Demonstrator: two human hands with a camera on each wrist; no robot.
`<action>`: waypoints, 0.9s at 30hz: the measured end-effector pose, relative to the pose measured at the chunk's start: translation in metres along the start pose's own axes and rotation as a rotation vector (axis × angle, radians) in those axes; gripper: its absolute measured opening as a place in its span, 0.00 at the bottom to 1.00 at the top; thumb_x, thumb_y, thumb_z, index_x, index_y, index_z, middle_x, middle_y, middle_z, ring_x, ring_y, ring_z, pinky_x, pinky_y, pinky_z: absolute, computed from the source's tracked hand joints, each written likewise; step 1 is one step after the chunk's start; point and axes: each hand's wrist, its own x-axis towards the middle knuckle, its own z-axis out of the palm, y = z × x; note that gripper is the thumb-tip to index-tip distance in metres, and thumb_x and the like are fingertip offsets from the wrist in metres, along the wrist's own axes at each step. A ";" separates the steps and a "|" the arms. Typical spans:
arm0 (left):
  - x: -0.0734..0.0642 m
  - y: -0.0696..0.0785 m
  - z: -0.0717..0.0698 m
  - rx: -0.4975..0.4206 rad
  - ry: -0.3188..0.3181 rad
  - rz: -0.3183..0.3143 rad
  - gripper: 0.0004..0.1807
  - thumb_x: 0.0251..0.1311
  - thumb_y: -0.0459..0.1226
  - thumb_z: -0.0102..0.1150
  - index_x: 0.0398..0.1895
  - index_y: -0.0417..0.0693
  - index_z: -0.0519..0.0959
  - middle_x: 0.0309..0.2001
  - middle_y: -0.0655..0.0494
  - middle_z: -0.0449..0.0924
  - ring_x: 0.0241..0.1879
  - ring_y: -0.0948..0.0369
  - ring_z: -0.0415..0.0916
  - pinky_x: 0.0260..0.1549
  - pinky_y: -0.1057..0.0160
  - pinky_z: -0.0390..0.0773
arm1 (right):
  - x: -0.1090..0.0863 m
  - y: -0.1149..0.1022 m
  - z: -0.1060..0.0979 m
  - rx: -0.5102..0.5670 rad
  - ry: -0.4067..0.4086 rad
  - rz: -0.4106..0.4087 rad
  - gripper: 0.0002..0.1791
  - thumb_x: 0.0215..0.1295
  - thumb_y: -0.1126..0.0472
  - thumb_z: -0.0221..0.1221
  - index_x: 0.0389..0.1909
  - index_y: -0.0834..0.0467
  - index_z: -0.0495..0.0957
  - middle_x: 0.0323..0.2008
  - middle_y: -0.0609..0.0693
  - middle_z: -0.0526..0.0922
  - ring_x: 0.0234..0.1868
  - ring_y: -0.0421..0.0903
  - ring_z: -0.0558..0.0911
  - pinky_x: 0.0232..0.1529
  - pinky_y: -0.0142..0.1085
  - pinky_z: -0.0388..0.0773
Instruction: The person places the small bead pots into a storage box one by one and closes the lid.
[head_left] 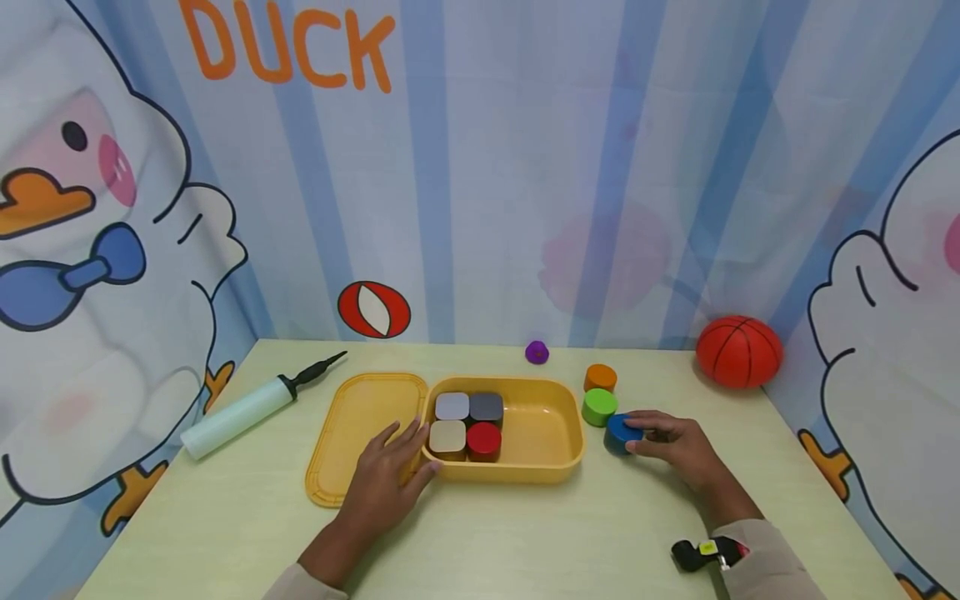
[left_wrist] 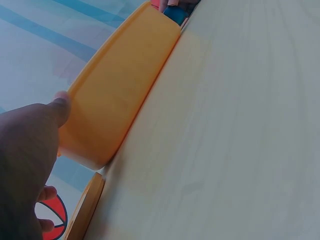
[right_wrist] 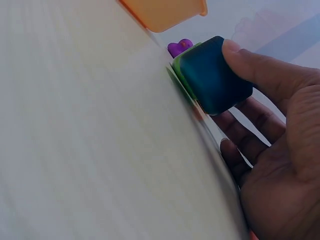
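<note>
We saw the right hand pinching the blue block between thumb and fingers, right of the yellow box and just beside the green block. We saw the left hand, fingers spread, touching the box's left end. The red block, cream block, light grey block and dark grey block sat inside.

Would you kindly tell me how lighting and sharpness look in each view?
Head: bright, fairly even light, the box crisp; left wrist: dimmer and softer, the left hand in shade; right wrist: also soft and greyish, the blue block dark.
</note>
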 end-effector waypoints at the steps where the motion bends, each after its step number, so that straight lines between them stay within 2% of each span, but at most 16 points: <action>1: 0.000 0.000 0.000 0.000 0.003 0.003 0.34 0.71 0.50 0.72 0.75 0.45 0.79 0.76 0.45 0.77 0.78 0.34 0.71 0.74 0.29 0.70 | 0.000 0.000 0.000 0.006 0.008 0.001 0.23 0.66 0.64 0.76 0.61 0.65 0.88 0.67 0.64 0.85 0.55 0.23 0.81 0.55 0.23 0.81; 7: -0.001 -0.001 0.000 -0.002 0.017 0.016 0.34 0.70 0.49 0.72 0.75 0.44 0.79 0.75 0.44 0.77 0.77 0.34 0.71 0.74 0.30 0.71 | -0.001 -0.007 0.001 0.052 0.053 0.021 0.21 0.66 0.64 0.76 0.60 0.61 0.89 0.63 0.50 0.89 0.56 0.26 0.82 0.55 0.25 0.82; 12: -0.001 -0.001 0.000 -0.012 0.011 0.005 0.34 0.71 0.49 0.72 0.75 0.45 0.79 0.76 0.45 0.77 0.78 0.34 0.71 0.74 0.29 0.70 | -0.003 -0.013 0.000 0.083 0.084 0.033 0.23 0.67 0.62 0.76 0.61 0.63 0.88 0.59 0.36 0.89 0.58 0.25 0.82 0.56 0.24 0.81; 20: 0.000 -0.001 0.001 -0.009 0.013 0.016 0.34 0.71 0.50 0.72 0.75 0.45 0.79 0.76 0.45 0.77 0.78 0.34 0.71 0.74 0.29 0.70 | -0.001 -0.017 -0.002 0.061 0.113 -0.081 0.18 0.66 0.66 0.76 0.56 0.61 0.91 0.59 0.50 0.92 0.53 0.30 0.86 0.51 0.25 0.85; 24: 0.000 0.000 0.001 -0.013 0.016 0.017 0.34 0.71 0.49 0.72 0.75 0.45 0.79 0.76 0.45 0.77 0.78 0.34 0.71 0.74 0.29 0.70 | 0.000 -0.021 -0.002 0.035 0.133 -0.083 0.18 0.67 0.64 0.76 0.57 0.61 0.90 0.60 0.51 0.91 0.53 0.30 0.86 0.51 0.26 0.86; 27: -0.001 0.000 0.000 -0.016 0.017 0.019 0.34 0.71 0.49 0.72 0.75 0.45 0.79 0.76 0.45 0.77 0.78 0.34 0.71 0.75 0.30 0.70 | 0.001 -0.027 -0.001 0.029 0.154 -0.063 0.19 0.68 0.63 0.76 0.58 0.61 0.90 0.60 0.47 0.91 0.53 0.29 0.85 0.51 0.26 0.86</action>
